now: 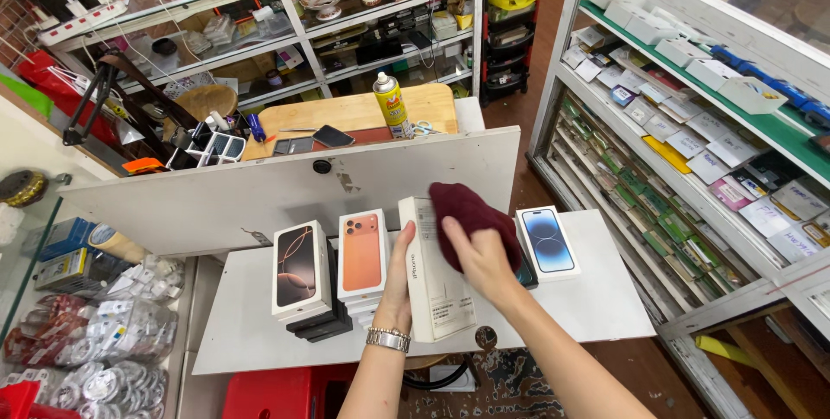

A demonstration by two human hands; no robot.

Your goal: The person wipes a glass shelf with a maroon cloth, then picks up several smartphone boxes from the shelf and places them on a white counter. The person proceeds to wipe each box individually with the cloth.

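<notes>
While it stands tilted on its long edge near the front of the white table [596,298], the white phone box [435,272] is held from the left by the left hand [399,276], whose thumb and fingers are closed around its edge. A metal wristwatch [387,339] sits on that wrist. The right hand [482,256] presses a dark red cloth [467,216] against the upper right face of the box, its fingers curled onto the cloth.

Just left of the held box stands an orange phone box [361,252] on top of a stack, and left of that a white box with a bronze phone picture [298,268] resting on several dark boxes [322,326]. To the right of the cloth lies a white box with a blue phone picture [546,240], flat on the table.

Behind the table rises a white panel [259,194], and beyond it a wooden counter [346,115] carrying a yellow spray can [392,106] and a dark phone [332,135]. Bags of coiled cables [95,341] lie at the left. Glass display shelves of small boxes [692,125] run along the right.
</notes>
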